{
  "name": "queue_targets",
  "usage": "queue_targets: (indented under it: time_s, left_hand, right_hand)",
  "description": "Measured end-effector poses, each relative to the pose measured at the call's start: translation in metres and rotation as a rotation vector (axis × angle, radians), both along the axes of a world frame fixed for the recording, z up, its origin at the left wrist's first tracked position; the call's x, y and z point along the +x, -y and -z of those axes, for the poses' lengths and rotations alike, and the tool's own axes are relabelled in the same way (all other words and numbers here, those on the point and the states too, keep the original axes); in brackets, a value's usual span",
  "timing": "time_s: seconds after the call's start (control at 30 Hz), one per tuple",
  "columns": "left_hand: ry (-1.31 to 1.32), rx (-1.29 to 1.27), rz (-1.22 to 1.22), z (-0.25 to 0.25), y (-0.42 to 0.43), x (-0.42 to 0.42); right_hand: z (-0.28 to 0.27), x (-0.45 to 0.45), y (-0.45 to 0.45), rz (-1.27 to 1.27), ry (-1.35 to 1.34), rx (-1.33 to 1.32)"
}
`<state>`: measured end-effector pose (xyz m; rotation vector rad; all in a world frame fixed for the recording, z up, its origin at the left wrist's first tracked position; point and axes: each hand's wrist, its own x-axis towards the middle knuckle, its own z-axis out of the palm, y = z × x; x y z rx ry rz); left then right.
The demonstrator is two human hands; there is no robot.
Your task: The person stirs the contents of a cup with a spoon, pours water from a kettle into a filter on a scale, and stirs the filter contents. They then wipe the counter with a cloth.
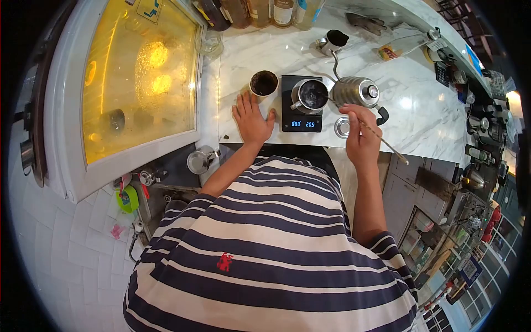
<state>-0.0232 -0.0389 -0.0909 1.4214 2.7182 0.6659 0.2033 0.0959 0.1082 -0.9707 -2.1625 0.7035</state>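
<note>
My left hand (254,123) lies on the marble counter with its fingers spread, beside a cup (256,91) that holds something dark brown. In my right hand (362,135) is a long bar spoon (391,146) with a twisted stem, pinched between thumb and fingers. The spoon's far end reaches to the rim of a handled cup or dripper (298,103) with dark contents; whether it dips in is too small to tell. That vessel stands on a black digital scale (287,119) with lit blue digits. Close behind my right hand stands a steel gooseneck kettle (348,91).
A small round metal piece (342,127) lies right of the scale. Further back are a steel pitcher (336,40), a dark cloth (366,23) and several bottles (260,12). A yellow-lit glass door (144,83) stands at left, near a glass jar (209,44).
</note>
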Motion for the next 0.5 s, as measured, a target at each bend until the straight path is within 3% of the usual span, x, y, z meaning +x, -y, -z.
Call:
queue_targets:
  time_s: [0.5]
  left_hand:
    - [0.013,-0.026,-0.010,0.002,0.000,0.000]
  right_hand:
    - [-0.006,-0.012,0.004,-0.069,-0.027,0.049]
